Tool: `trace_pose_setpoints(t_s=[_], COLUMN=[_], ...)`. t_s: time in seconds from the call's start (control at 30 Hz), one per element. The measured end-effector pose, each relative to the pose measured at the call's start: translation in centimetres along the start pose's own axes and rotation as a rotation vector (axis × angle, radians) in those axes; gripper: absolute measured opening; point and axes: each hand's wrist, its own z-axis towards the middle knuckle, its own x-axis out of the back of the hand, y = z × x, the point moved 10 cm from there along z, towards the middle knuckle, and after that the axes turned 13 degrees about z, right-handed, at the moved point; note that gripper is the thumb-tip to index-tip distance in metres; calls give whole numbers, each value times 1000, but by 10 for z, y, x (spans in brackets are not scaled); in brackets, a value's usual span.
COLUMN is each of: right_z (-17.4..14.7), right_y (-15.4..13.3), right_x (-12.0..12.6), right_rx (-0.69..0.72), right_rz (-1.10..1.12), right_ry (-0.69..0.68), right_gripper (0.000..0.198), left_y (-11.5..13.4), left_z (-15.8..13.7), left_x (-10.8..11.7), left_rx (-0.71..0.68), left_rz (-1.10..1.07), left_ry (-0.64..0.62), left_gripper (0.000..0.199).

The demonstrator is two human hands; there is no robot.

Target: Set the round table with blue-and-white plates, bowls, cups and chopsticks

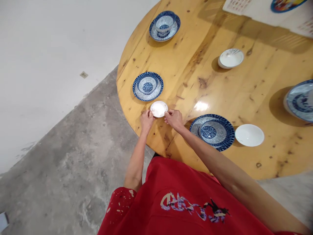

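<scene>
A small white dish (159, 109) is at the left part of the wooden table, held at its rim from both sides. My left hand (147, 119) pinches its left edge, and my right hand (174, 118) pinches the right edge. Just beyond the dish lies a blue-patterned plate (160, 92) with a blue-and-white bowl (147, 85) on it. Beside my right forearm is another blue-rimmed plate (228, 132) carrying a patterned bowl (208, 131); the forearm partly covers this set. Whether the small dish touches the tabletop I cannot tell.
The round wooden table (190, 81) curves along its left side above a grey floor (80, 156). A plain white bowl (249, 135) and a white stack of bowls (231, 58) stand to the right. Blue-patterned dishes (302, 99) sit at the right edge; another plate (176, 24) with a bowl is at the back.
</scene>
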Motion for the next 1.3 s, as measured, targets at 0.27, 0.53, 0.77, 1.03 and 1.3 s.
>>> trace_pose_setpoints(t_s=[0.27,0.53,0.77,1.03,1.3], right_z=[2,1,-27,-82,-110], right_y=[-1,4,19,37,41], right_x=[-2,-3,6,14,21], right_rx=[16,-1,-46,-50,-55], right_rz=[-8,27,150,244,260], right_ry=[-31,-61,-101,-168,-199], right_gripper=[22,26,28,30,30], left_y=[-1,-4,-18,-29,-36], left_z=[2,0,5,5,-18], left_x=[1,0,20,42,36], left_rx=[-8,0,49,84,115], left_rz=[-8,17,-76,-185,-301], left_ry=[3,13,85,154,184], left_gripper=[25,24,26,23,25])
